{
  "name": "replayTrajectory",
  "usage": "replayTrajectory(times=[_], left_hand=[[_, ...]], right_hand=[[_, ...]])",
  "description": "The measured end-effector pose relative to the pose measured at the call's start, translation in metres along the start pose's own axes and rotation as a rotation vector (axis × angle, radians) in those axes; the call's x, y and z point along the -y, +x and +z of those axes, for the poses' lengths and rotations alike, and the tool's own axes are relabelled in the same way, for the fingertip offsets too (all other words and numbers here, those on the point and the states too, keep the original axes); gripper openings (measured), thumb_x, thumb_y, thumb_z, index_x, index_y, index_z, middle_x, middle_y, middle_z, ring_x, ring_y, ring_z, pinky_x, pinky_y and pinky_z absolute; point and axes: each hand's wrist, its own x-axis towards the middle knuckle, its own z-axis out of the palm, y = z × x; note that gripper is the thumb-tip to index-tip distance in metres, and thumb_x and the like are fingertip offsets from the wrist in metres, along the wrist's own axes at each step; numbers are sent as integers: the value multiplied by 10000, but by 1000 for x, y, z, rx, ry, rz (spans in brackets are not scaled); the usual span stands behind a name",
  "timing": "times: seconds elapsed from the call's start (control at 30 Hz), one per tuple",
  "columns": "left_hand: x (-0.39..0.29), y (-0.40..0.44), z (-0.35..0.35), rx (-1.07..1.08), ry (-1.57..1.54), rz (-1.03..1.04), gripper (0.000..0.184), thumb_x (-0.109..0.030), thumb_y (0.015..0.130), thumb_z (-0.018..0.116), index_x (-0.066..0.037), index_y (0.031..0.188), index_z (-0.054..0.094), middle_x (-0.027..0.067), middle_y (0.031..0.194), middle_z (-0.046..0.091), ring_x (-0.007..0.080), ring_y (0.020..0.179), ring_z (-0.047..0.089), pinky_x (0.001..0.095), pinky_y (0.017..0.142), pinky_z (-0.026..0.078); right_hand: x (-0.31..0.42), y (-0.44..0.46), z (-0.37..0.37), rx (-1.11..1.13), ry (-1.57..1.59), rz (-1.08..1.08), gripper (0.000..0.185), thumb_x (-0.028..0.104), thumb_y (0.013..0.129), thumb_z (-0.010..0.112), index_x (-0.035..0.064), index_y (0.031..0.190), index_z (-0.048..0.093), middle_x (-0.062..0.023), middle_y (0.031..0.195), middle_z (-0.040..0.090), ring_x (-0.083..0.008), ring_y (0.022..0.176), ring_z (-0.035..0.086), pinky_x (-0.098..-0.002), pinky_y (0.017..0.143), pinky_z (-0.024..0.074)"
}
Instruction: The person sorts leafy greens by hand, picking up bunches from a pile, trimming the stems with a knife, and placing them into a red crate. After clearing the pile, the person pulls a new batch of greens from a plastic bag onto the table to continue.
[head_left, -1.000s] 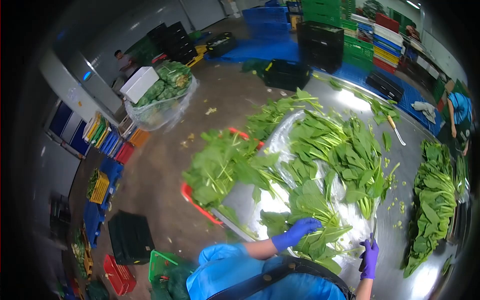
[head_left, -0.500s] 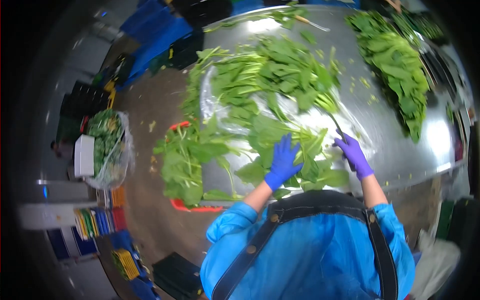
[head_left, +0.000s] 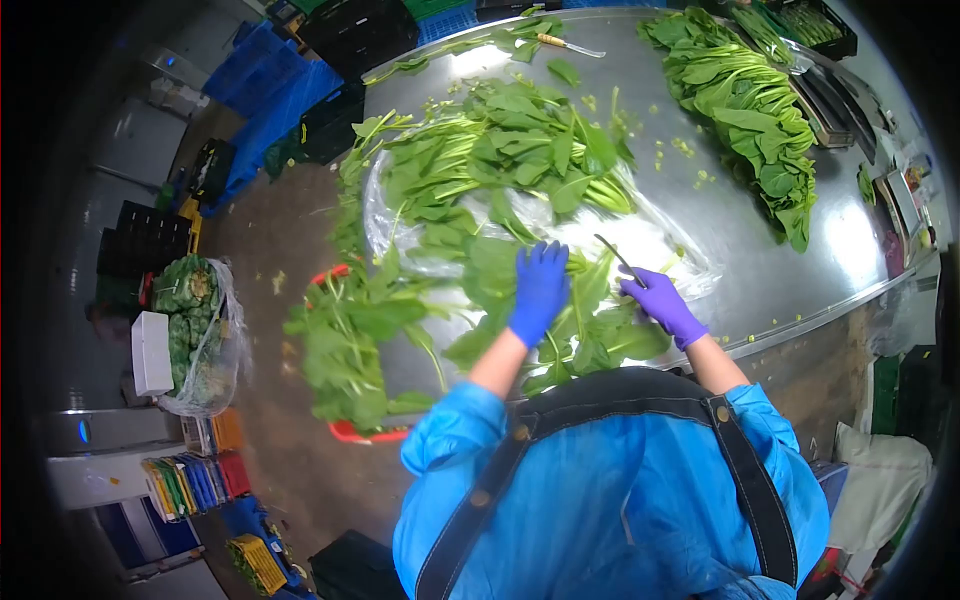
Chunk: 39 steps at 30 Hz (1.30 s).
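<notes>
My left hand [head_left: 542, 292], in a blue glove, is closed over leafy greens [head_left: 487, 275] near the front edge of the metal table [head_left: 625, 75]. Its fingers are bunched together among the leaves, and part of the grip is hidden. A purple glove covers my right hand [head_left: 662, 305], which is wrapped round a knife [head_left: 618, 256]. The slim dark blade points up and to the left, apart from my left hand. Beyond both hands, a heap of leafy greens [head_left: 530, 135] lies on clear plastic sheeting [head_left: 378, 205].
Another row of greens [head_left: 765, 125] lies along the table's right side. A second knife [head_left: 570, 45] with a pale handle is at the far edge. At the table's left, greens overhang a red crate [head_left: 345, 432]. A bagged load of greens [head_left: 190, 300] stands farther left.
My left hand has gone from spread fingers to bunched ones and moved up slightly on the leaves. My right hand has come left with the knife, nearer the left hand. The view has shifted.
</notes>
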Motion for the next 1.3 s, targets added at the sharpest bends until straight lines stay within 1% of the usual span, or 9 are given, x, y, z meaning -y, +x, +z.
replayTrajectory(times=[0.13,0.33,0.53,0.77,0.83,1.0,1.1,1.23,1.3], left_hand=[[15,26,15,387,1,-21,431,-223,726,660,-85,1123,567,97,1002,598,300,975,541,438,915,367],[1,22,-84,90,-787,-365,390,-194,729,697,2,1049,591,99,937,614,217,849,591,314,753,470],[-8,1,-124,197,-1332,-587,396,-176,758,693,38,1072,582,58,928,624,108,828,561,253,756,463],[2,-28,-143,190,-1361,-656,371,-98,763,682,34,1095,582,67,973,627,113,883,574,248,801,463],[7,-30,-152,70,-1474,-748,350,-85,756,684,36,1072,596,68,961,633,113,875,580,252,792,470],[0,-29,-140,152,-1356,-677,371,-92,750,701,36,1083,601,70,962,638,109,853,589,248,778,476],[4,-26,-140,270,-1335,-657,306,-121,779,689,23,1044,638,48,866,653,94,769,590,235,730,482],[9,-28,-157,337,-1019,-662,247,-227,803,672,-24,943,684,57,741,665,113,668,611,276,622,489],[17,-31,-167,94,-464,-456,290,-271,790,673,-4,902,685,99,717,664,195,646,641,310,618,502]], right_hand=[[0,0,2,-40,-103,-114,371,250,885,520,74,1210,558,-62,769,657,-119,706,597,-258,659,464],[27,-3,15,-73,-155,-197,329,171,885,491,116,1198,573,-53,679,630,-149,579,591,-262,585,469],[76,8,54,-138,-330,-823,432,75,765,523,147,1188,570,-142,752,646,-294,683,646,-354,631,518],[63,33,62,56,-362,-894,417,107,775,520,148,1186,575,-143,717,637,-293,616,625,-363,598,502],[59,38,57,132,-422,-518,389,123,809,509,152,1190,579,-121,662,619,-242,550,600,-350,557,475],[122,-3,66,376,120,-393,405,209,787,694,70,1157,604,42,575,535,-22,491,467,-212,467,367],[127,-6,63,416,108,-163,348,212,785,696,46,1083,625,36,577,532,-21,511,467,-213,477,372],[91,3,72,204,-103,-351,297,254,733,732,-9,814,620,-12,586,559,-78,522,506,-246,472,398],[79,12,71,103,-90,-345,313,265,719,743,-11,790,614,-16,576,549,-89,521,504,-252,476,400]])
